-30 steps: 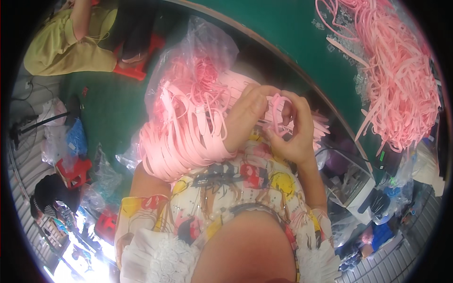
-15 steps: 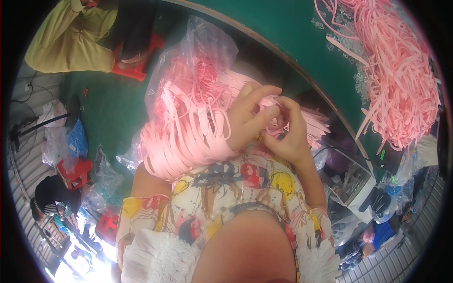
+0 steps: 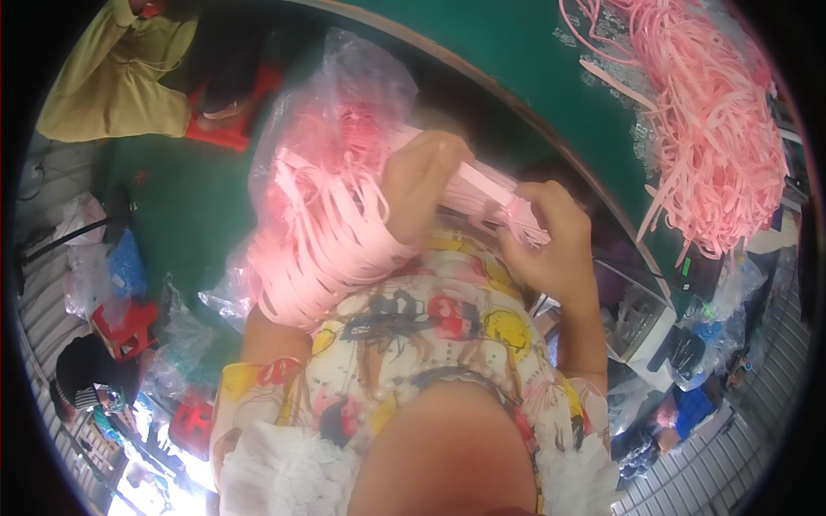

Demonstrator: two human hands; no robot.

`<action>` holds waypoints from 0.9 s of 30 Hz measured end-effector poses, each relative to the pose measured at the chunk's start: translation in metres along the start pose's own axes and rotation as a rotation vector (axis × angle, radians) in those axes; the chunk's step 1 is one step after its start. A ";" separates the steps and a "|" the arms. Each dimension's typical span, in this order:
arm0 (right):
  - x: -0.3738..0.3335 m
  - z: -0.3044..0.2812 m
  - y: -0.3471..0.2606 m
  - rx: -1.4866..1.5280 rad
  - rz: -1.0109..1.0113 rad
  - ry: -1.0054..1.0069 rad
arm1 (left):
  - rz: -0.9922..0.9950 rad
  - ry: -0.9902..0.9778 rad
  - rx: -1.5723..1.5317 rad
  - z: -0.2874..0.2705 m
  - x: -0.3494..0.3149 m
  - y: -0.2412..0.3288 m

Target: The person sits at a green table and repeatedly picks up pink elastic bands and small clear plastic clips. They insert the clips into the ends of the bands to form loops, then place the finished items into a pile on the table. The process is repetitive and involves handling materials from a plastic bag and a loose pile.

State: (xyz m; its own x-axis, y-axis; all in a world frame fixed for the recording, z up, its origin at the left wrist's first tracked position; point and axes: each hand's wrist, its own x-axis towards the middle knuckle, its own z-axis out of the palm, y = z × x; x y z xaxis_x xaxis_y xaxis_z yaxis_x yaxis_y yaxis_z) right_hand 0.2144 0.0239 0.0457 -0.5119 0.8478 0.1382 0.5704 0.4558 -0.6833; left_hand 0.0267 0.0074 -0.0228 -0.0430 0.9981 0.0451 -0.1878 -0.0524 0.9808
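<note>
My left hand is closed around a bundle of flat pink straps in front of my chest. At the bundle's right end, my right hand pinches the strap ends between thumb and fingers. Many looped pink straps hang over my left forearm and hide part of it. Just beyond them, a clear plastic bag holds more pink strapping. The left hand is slightly blurred.
A green table with a curved edge lies ahead; a large pile of pink straps and small clear plastic pieces rest on it at right. A person in yellow-green clothing is at far left, near a red stool.
My hands have moved apart, the left one leftward and the right one slightly right and down. The bundle now shows stretched between them. The whole view has shifted a little.
</note>
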 end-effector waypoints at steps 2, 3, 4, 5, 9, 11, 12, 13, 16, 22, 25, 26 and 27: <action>-0.002 -0.010 0.009 0.172 0.058 -0.067 | -0.258 -0.065 -0.235 -0.002 0.001 0.001; -0.001 -0.016 0.009 0.225 0.086 -0.096 | -0.283 -0.151 -0.363 0.000 0.006 -0.005; -0.001 -0.020 0.011 0.280 0.113 -0.124 | -0.307 -0.231 -0.405 0.003 0.007 -0.006; 0.000 -0.023 0.018 0.289 0.085 -0.136 | -0.329 -0.310 -0.445 0.007 0.009 -0.005; 0.003 -0.032 0.023 0.414 0.105 -0.170 | -0.479 -0.505 -0.527 0.014 0.011 -0.002; 0.003 -0.034 0.026 0.433 0.073 -0.176 | -0.517 -0.539 -0.497 0.013 0.008 0.000; 0.002 -0.034 0.029 0.445 0.059 -0.175 | -0.514 -0.553 -0.452 0.011 0.009 0.007; 0.002 -0.035 0.031 0.441 0.068 -0.189 | -0.509 -0.566 -0.406 0.009 0.009 0.011; -0.001 -0.038 0.036 0.459 0.133 -0.242 | -0.559 -0.581 -0.359 0.002 0.007 0.008; -0.002 -0.038 0.038 0.490 0.186 -0.368 | -0.556 -0.550 -0.294 0.003 0.006 0.021; -0.006 -0.042 0.040 0.365 0.122 -0.381 | -0.603 -0.523 -0.322 0.001 0.004 0.019; -0.008 -0.043 0.038 0.343 0.118 -0.375 | -0.624 -0.515 -0.295 0.000 0.003 0.020; -0.009 -0.043 0.037 0.320 0.111 -0.371 | -0.644 -0.504 -0.267 -0.002 0.003 0.020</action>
State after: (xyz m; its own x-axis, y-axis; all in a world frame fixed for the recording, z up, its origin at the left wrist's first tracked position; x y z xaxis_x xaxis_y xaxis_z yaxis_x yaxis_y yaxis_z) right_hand 0.2677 0.0443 0.0498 -0.6861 0.7068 -0.1726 0.4386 0.2126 -0.8732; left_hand 0.0211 0.0090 -0.0037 0.5804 0.7287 -0.3636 -0.2537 0.5860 0.7696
